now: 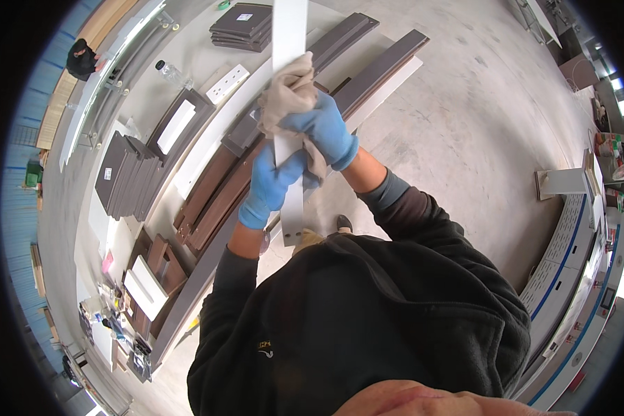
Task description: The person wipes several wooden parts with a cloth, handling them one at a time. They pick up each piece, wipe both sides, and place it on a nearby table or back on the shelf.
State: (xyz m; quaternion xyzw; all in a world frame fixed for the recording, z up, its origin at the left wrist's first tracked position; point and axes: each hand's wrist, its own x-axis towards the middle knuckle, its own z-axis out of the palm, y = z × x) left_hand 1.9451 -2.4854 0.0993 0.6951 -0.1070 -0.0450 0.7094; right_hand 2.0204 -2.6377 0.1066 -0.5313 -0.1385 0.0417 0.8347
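Observation:
A long white board (289, 31) runs upright through the middle of the view, its near end, with small dark holes, close to my body. My left hand (270, 184), in a blue glove, grips the board low down, fingers wrapped round it. My right hand (329, 132), gloved alike, is closed on a beige cloth (291, 90) that is bunched round the board just above the left hand. A loose end of the cloth hangs down beside the board. The right fingertips are partly hidden by the cloth.
A worktable beyond holds brown and grey planks (218, 191), stacked dark panels (126, 177), another dark stack (241, 26), a clear bottle (173, 73) and a white power strip (227, 83). Small tools lie at lower left. A person (82, 61) stands far left. A long machine (568, 263) stands right.

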